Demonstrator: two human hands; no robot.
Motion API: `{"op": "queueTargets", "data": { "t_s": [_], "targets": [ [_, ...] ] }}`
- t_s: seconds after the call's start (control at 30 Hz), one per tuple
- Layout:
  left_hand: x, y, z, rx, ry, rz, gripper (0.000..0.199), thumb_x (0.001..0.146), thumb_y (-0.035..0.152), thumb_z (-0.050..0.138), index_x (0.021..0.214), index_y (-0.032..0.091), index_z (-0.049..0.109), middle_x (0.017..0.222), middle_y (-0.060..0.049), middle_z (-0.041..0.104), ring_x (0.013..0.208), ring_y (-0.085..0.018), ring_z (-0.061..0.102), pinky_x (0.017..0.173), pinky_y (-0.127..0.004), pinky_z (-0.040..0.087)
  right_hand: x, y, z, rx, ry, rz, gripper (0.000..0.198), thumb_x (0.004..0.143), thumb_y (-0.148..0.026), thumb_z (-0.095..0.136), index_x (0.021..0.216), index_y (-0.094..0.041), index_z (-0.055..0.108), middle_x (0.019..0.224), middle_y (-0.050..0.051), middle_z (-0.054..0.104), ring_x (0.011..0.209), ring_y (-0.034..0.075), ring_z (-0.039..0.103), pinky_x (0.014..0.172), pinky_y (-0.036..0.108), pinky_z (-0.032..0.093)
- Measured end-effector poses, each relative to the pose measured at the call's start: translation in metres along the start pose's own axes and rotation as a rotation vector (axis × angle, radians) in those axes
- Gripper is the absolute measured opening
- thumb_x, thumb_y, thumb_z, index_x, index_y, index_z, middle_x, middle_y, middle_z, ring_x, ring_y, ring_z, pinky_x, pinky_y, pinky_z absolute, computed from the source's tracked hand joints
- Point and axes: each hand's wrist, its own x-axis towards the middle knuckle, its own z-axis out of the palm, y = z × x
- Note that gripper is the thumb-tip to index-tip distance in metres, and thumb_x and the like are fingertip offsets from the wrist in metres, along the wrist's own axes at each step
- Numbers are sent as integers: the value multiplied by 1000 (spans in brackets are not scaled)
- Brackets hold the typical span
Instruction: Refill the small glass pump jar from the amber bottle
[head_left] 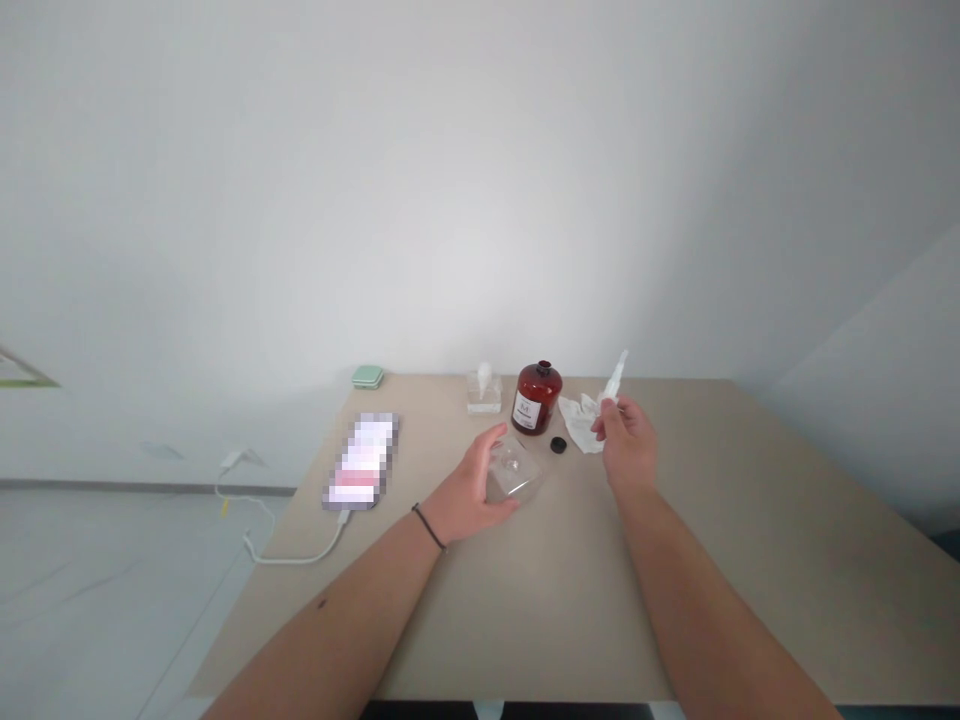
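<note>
My left hand [480,487] is curled around a clear square glass bottle [517,470] on the table, thumb and fingers on opposite sides of it. In my right hand [628,440] a slim white tube with a narrow tip [616,375] is pinched, its tip pointing up and away. A crumpled white tissue [581,425] lies just beside the right hand, partly behind its fingers. Between the hands stands an uncapped amber bottle [538,397] with a white label. Near its base rests a small black cap [558,445].
A clear square block-like holder with a white rounded top [484,388] stands near the wall. At the left lie a phone [364,460] with a white charging cable [300,560] and a small green case [367,377]. The table [540,610] meets the wall behind.
</note>
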Motion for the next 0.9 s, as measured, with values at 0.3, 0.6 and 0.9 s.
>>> {"op": "queueTargets", "data": {
  "t_s": [0.3,0.6,0.9],
  "targets": [
    [0,3,-1,1,-1,-5,95,76,22,73,150,26,14,154,-15,27,140,-34,36,116,-56,30,8,1,2,-1124,-318,41,44,87,-51,42,91,-18,71,105,17,68,98,32,64,81,43,46],
    [0,4,-1,9,2,-7,94,75,21,72,150,26,15,153,-16,29,140,-35,37,116,-56,30,2,-3,5,-1280,-361,0,58,89,-61,39,106,-16,72,114,20,65,109,37,60,89,50,44],
    [-1,2,-2,0,-3,-13,93,77,23,72,151,27,15,154,-15,28,138,-34,39,116,-55,32,23,8,-28,-1089,5,-97,37,92,-32,41,103,-16,72,101,19,67,94,30,65,78,40,48]
  ]
}}
